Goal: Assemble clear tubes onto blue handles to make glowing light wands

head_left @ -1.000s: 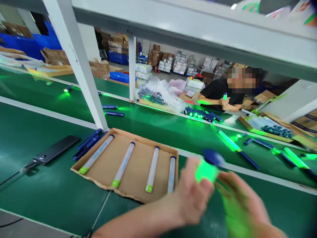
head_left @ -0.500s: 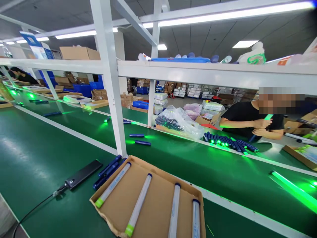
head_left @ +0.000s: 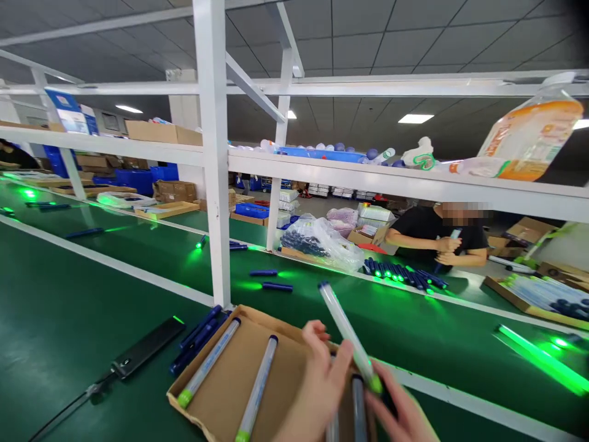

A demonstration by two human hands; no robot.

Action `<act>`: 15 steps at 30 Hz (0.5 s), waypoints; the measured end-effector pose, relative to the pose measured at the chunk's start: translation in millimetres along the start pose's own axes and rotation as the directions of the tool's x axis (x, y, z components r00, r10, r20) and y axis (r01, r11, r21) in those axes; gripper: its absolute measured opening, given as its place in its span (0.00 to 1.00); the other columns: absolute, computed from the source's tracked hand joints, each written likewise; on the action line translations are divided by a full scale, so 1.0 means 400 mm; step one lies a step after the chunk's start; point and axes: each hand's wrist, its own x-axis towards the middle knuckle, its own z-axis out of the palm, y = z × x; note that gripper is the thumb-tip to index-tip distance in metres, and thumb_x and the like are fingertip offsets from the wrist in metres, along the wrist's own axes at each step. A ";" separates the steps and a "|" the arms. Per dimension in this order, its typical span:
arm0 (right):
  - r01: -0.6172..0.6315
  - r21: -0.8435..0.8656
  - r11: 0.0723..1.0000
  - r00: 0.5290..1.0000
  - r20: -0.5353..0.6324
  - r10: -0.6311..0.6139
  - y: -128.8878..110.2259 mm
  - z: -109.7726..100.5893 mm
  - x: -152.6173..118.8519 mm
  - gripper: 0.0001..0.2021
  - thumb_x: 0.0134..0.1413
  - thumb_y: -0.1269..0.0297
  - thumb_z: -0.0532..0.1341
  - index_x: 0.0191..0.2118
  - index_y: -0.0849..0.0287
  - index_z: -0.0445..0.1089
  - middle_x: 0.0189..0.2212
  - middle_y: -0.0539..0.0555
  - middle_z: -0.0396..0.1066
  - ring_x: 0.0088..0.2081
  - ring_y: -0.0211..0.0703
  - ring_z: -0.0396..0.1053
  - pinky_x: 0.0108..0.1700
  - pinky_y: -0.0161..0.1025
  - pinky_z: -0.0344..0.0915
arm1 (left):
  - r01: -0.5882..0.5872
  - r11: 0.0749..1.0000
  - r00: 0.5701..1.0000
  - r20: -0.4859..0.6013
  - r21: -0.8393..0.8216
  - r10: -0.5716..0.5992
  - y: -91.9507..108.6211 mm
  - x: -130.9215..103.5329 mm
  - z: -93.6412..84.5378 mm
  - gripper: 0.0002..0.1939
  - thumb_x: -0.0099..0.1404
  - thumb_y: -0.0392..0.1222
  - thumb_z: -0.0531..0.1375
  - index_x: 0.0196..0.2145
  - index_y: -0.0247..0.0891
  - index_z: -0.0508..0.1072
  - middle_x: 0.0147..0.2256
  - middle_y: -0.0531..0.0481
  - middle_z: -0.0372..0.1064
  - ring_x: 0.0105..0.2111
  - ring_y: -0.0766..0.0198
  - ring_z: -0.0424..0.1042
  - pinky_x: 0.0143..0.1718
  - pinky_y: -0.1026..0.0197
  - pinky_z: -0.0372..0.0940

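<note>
Both hands (head_left: 319, 380) (head_left: 400, 405) back in view, pale tube (head_left: 346, 327) now held tilted

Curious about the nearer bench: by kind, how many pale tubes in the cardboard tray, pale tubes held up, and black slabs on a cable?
Pale tubes in tray: 4
Held pale tube: 1
Black slab: 1
Total: 6

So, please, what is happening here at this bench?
The right hand holds a clear tube with blue cap by its green end, tilted above a cardboard tray. The left hand is close beside this tube; I cannot tell if it touches. More capped tubes lie in the tray, two partly behind the hands. Across the green surface, another person grips something slim with both hands, near a row of dark blue sticks, several glowing green.
</note>
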 end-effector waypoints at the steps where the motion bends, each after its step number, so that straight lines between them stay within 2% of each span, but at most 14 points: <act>1: -0.034 -0.049 0.998 0.999 -0.007 0.033 0.000 -0.009 0.069 0.26 0.62 0.48 0.60 0.60 0.55 0.74 0.57 0.59 0.79 0.58 0.58 0.76 0.61 0.52 0.73 | -0.044 0.975 0.999 -0.022 0.216 0.050 -0.020 0.012 -0.032 0.29 0.71 0.56 0.60 0.60 0.36 0.59 0.59 0.30 0.64 0.62 0.42 0.66 0.63 0.42 0.63; 2: -0.086 -0.097 0.992 0.996 -0.027 0.084 0.006 -0.021 0.144 0.24 0.64 0.51 0.61 0.60 0.57 0.73 0.57 0.61 0.78 0.58 0.57 0.76 0.63 0.54 0.71 | -0.054 0.881 0.999 0.026 0.470 0.048 -0.045 0.022 -0.067 0.29 0.68 0.51 0.63 0.60 0.34 0.61 0.58 0.29 0.65 0.61 0.38 0.65 0.62 0.37 0.62; 3: -0.154 -0.151 0.976 0.988 -0.050 0.148 0.017 -0.037 0.218 0.21 0.67 0.53 0.63 0.59 0.59 0.73 0.55 0.62 0.78 0.56 0.57 0.76 0.61 0.56 0.72 | 0.004 0.739 1.000 0.001 0.674 -0.006 -0.071 0.029 -0.102 0.27 0.69 0.45 0.62 0.61 0.33 0.63 0.57 0.29 0.65 0.60 0.35 0.66 0.58 0.36 0.64; 4: -0.221 -0.204 0.954 0.975 -0.067 0.212 0.032 -0.053 0.286 0.19 0.69 0.54 0.65 0.58 0.60 0.73 0.54 0.60 0.77 0.54 0.55 0.77 0.59 0.58 0.73 | 0.048 0.602 0.997 -0.002 0.797 -0.077 -0.098 0.033 -0.134 0.27 0.68 0.42 0.62 0.61 0.32 0.64 0.55 0.29 0.66 0.58 0.35 0.68 0.53 0.37 0.68; 5: -0.283 -0.252 0.925 0.959 -0.083 0.271 0.048 -0.069 0.344 0.17 0.70 0.55 0.66 0.57 0.60 0.73 0.54 0.59 0.77 0.52 0.54 0.77 0.57 0.57 0.74 | 0.073 0.493 0.990 -0.005 0.867 -0.138 -0.123 0.032 -0.163 0.28 0.67 0.40 0.63 0.62 0.32 0.64 0.54 0.29 0.66 0.56 0.35 0.69 0.49 0.40 0.69; 6: -0.334 -0.295 0.895 0.942 -0.097 0.320 0.063 -0.081 0.389 0.17 0.70 0.56 0.67 0.57 0.60 0.73 0.54 0.58 0.76 0.51 0.53 0.77 0.55 0.56 0.75 | 0.102 0.427 0.979 -0.014 0.898 -0.204 -0.145 0.029 -0.187 0.27 0.66 0.38 0.63 0.61 0.31 0.65 0.52 0.30 0.67 0.55 0.35 0.70 0.47 0.42 0.70; 7: -0.373 -0.333 0.866 0.927 -0.109 0.358 0.074 -0.090 0.420 0.17 0.70 0.57 0.67 0.57 0.59 0.73 0.54 0.58 0.76 0.51 0.52 0.77 0.54 0.55 0.76 | 0.118 0.413 0.966 -0.007 0.903 -0.260 -0.163 0.024 -0.207 0.25 0.66 0.36 0.63 0.60 0.31 0.66 0.51 0.31 0.68 0.54 0.36 0.71 0.46 0.44 0.71; 9: -0.411 -0.400 0.819 0.910 -0.122 0.397 0.079 -0.089 0.445 0.17 0.71 0.57 0.67 0.58 0.59 0.73 0.56 0.59 0.74 0.52 0.53 0.76 0.54 0.55 0.76 | 0.150 0.464 0.942 0.015 0.873 -0.334 -0.187 0.017 -0.236 0.18 0.68 0.33 0.59 0.56 0.31 0.67 0.50 0.31 0.69 0.53 0.37 0.73 0.47 0.44 0.70; 12: -0.370 -0.481 0.795 0.922 -0.081 0.379 0.037 -0.037 0.400 0.16 0.72 0.57 0.66 0.58 0.59 0.73 0.57 0.59 0.74 0.53 0.53 0.76 0.55 0.55 0.75 | 0.176 0.558 0.928 0.052 0.811 -0.369 -0.197 0.024 -0.261 0.11 0.74 0.35 0.51 0.51 0.34 0.68 0.48 0.33 0.70 0.50 0.41 0.75 0.49 0.44 0.69; 13: -0.333 -0.500 0.800 0.931 -0.040 0.362 0.013 -0.008 0.366 0.15 0.72 0.57 0.65 0.57 0.59 0.73 0.55 0.59 0.75 0.52 0.52 0.76 0.54 0.55 0.75 | 0.189 0.631 0.934 0.060 0.752 -0.352 -0.192 0.032 -0.264 0.10 0.76 0.38 0.50 0.51 0.36 0.68 0.46 0.36 0.71 0.49 0.43 0.75 0.49 0.46 0.69; 14: -0.286 -0.512 0.810 0.939 0.018 0.342 -0.015 0.026 0.325 0.15 0.73 0.56 0.64 0.56 0.59 0.73 0.52 0.58 0.76 0.49 0.51 0.77 0.53 0.53 0.76 | 0.223 0.743 0.943 0.053 0.631 -0.327 -0.183 0.042 -0.263 0.10 0.77 0.42 0.51 0.51 0.38 0.68 0.45 0.40 0.72 0.48 0.47 0.75 0.48 0.49 0.70; 15: -0.231 -0.516 0.825 0.943 0.090 0.320 -0.043 0.061 0.279 0.15 0.73 0.54 0.63 0.55 0.59 0.74 0.49 0.56 0.77 0.46 0.49 0.78 0.51 0.52 0.76 | 0.279 0.866 0.949 0.017 0.416 -0.314 -0.169 0.053 -0.259 0.10 0.76 0.45 0.53 0.50 0.41 0.68 0.43 0.43 0.72 0.46 0.50 0.75 0.45 0.53 0.71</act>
